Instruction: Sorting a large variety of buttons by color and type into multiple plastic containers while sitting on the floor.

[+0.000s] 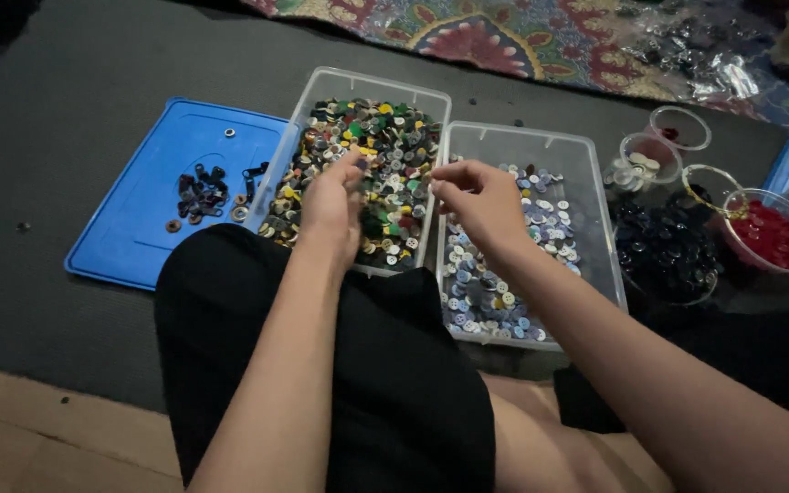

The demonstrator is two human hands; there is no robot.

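My left hand point(332, 203) reaches into a clear plastic bin point(369, 84) heaped with mixed coloured buttons point(385, 146), its fingers curled down among them. My right hand point(477, 196) hovers over the seam between that bin and a second clear bin point(586, 155) of pale blue and white buttons point(486, 292). Its thumb and fingers are pinched together at the tip; whether a button sits between them is too small to tell.
A blue lid point(139, 210) at the left carries a small pile of dark buttons point(201, 194). To the right stand small clear bowls: one of red buttons point(772, 236), one of black buttons point(664, 248), two smaller cups point(650, 157). A patterned cloth point(522, 32) lies beyond.
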